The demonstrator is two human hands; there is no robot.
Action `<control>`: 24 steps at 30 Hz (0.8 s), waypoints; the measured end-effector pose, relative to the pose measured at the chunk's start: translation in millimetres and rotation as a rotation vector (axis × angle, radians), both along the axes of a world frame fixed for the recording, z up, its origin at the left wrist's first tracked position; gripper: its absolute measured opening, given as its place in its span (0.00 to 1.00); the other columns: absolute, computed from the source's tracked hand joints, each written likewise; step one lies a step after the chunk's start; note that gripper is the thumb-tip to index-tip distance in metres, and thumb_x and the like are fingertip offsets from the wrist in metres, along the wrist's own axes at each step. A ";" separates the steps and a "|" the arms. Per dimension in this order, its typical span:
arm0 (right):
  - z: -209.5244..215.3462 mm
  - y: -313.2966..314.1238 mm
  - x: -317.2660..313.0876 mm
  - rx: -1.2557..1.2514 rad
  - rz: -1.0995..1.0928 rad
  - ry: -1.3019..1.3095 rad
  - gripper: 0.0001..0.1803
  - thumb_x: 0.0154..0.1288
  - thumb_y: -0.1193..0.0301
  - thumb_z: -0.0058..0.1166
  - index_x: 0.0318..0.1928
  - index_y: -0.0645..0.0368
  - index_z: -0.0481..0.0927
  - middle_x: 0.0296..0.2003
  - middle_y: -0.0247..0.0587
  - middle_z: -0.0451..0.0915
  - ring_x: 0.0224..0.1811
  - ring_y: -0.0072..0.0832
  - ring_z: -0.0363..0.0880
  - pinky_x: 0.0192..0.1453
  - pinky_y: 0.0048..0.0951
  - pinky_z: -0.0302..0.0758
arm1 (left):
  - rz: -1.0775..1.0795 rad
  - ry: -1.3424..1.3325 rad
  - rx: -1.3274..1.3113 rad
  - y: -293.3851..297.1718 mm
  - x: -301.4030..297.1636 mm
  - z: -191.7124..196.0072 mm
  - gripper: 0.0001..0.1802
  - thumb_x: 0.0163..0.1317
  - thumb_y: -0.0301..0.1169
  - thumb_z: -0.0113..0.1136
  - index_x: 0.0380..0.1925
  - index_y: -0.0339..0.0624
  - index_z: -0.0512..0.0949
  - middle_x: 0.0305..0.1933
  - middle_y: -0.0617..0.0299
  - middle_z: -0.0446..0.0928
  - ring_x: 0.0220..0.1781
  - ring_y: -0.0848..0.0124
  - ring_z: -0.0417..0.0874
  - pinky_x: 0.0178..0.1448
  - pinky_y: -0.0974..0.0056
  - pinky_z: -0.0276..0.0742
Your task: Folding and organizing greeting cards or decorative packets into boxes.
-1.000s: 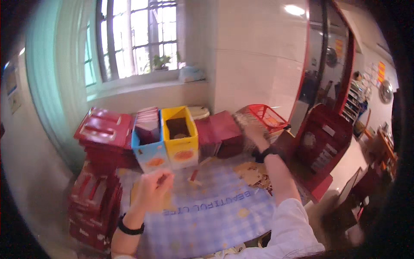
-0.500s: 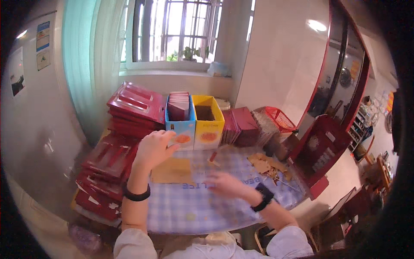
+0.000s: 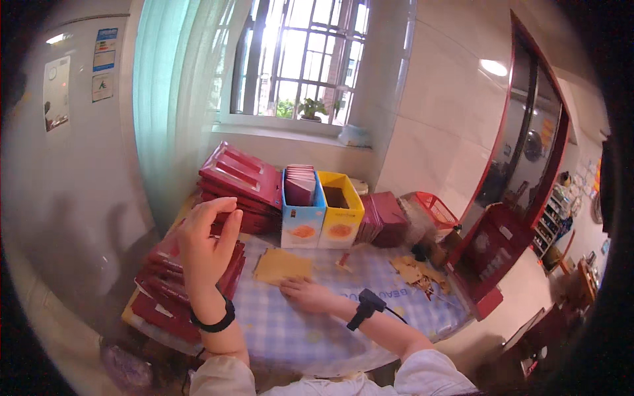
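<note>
Pretty sure I'm standing in someone's home that doubles as a little workshop: pale green curtain (image 3: 175, 86), plant (image 3: 312, 107) by the window (image 3: 304, 56), checked tablecloth (image 3: 284, 333), stacked red packs (image 3: 241, 173).

The head-worn fisheye camera is looking down over the nearby table (image 3: 281, 333), facing the window (image 3: 309, 63) at twelve o'clock.

Sleeves (image 3: 432, 376) partly beyond lower edge
</note>
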State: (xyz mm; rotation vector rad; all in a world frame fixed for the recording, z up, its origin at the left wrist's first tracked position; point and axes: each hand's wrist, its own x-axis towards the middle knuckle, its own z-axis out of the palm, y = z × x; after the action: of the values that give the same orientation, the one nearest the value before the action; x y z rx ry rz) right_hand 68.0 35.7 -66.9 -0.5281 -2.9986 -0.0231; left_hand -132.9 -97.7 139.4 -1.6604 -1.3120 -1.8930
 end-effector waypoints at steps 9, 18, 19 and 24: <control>15.5 16.1 7.4 -0.062 0.187 0.112 0.24 0.53 0.77 0.44 0.54 0.56 0.67 0.57 0.38 0.67 0.64 0.39 0.59 0.65 0.41 0.58 | 0.120 0.018 -0.056 16.3 -2.5 -0.2 0.07 0.52 0.25 0.60 0.32 0.38 0.77 0.29 0.56 0.78 0.31 0.64 0.79 0.36 0.65 0.73; 49.8 2.5 24.5 -0.068 0.243 0.170 0.21 0.55 0.71 0.49 0.52 0.55 0.70 0.53 0.38 0.71 0.56 0.35 0.68 0.59 0.40 0.63 | 0.590 0.402 -0.377 91.3 -17.1 -37.5 0.08 0.51 0.29 0.60 0.33 0.42 0.77 0.36 0.60 0.77 0.42 0.62 0.76 0.46 0.60 0.71; 51.8 2.2 30.4 -0.081 0.247 0.159 0.20 0.55 0.71 0.49 0.51 0.55 0.70 0.52 0.39 0.71 0.55 0.35 0.69 0.59 0.41 0.64 | 0.576 0.446 -0.483 104.8 -20.6 -43.6 0.08 0.51 0.29 0.57 0.33 0.44 0.77 0.40 0.60 0.75 0.48 0.62 0.73 0.52 0.58 0.68; 76.6 2.6 72.3 -0.134 0.233 0.187 0.18 0.57 0.70 0.49 0.50 0.55 0.71 0.49 0.41 0.73 0.52 0.35 0.71 0.57 0.40 0.66 | 0.827 0.867 -0.362 167.8 -40.6 -55.6 0.08 0.52 0.30 0.51 0.32 0.45 0.77 0.37 0.61 0.75 0.46 0.65 0.73 0.52 0.58 0.66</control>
State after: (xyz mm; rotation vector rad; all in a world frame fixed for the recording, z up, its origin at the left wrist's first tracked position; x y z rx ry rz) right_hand 140.3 38.3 9.7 -0.1760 -2.8693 0.2326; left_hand -173.5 70.1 83.8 -1.4366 -1.5838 -0.4029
